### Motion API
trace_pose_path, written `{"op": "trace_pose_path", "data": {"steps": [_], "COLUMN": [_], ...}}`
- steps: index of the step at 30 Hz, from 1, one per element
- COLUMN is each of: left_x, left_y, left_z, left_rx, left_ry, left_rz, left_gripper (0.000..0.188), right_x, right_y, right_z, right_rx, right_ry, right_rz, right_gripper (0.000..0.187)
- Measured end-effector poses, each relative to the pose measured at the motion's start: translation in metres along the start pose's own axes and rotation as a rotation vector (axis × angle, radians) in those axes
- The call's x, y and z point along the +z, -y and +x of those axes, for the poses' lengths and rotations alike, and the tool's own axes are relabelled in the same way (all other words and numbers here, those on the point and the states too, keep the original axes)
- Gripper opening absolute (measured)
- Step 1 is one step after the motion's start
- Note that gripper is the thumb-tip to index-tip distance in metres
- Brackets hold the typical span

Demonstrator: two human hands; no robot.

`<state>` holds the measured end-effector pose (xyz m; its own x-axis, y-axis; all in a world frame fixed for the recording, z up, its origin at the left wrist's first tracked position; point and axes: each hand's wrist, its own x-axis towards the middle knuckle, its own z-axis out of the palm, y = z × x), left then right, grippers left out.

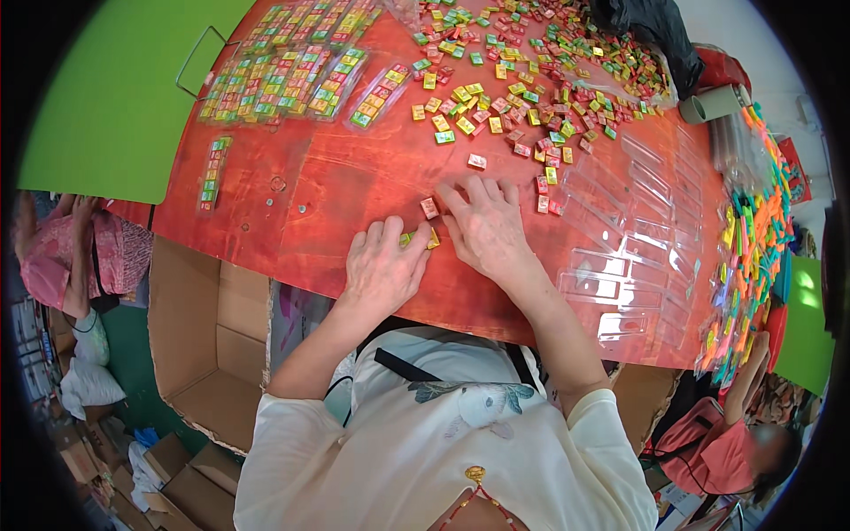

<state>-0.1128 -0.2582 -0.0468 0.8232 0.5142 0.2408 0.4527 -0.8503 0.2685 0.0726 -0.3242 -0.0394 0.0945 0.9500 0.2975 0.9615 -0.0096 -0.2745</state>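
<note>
My left hand [382, 273] rests near the red table's front edge, its fingers curled. Between its index finger and thumb sits a small yellow-green box [405, 239], partly hidden. A yellow box [433, 239] lies against the thumb's outer side. My right hand [490, 228] is just to the right, palm down, with bent fingers apart on the tabletop. Close by its index fingertip is a small red-and-white box [429, 208]; whether they touch I cannot tell. Another such box [477, 162] lies alone beyond the right hand.
A heap of small coloured boxes [567, 71] spreads across the far side. Filled clear trays [283, 84] stand in rows at far left, with one apart [210, 173]. Clear plastic trays [620, 257] cover the right. Colourful plastic pieces [753, 239] line the right edge. A cardboard box [208, 336] stands below left.
</note>
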Motion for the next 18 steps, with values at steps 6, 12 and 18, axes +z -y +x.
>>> {"op": "trace_pose_path", "data": {"steps": [6,12,18], "left_x": [-0.002,0.000,0.000], "left_y": [0.001,-0.002,-0.002], "left_z": [-0.003,-0.001,0.002], "left_rx": [-0.018,-0.012,0.011], "left_ry": [-0.006,-0.025,-0.036], "left_rz": [-0.005,-0.017,0.003], "left_gripper": [0.040,0.038,0.036], "right_x": [0.003,-0.001,-0.025], "right_y": [0.002,0.003,-0.007], "right_z": [0.005,-0.016,-0.037], "right_rx": [-0.053,-0.045,0.110], "right_ry": [0.014,-0.025,-0.028], "right_rz": [0.063,0.049,-0.015], "right_gripper": [0.031,0.026,0.041]}}
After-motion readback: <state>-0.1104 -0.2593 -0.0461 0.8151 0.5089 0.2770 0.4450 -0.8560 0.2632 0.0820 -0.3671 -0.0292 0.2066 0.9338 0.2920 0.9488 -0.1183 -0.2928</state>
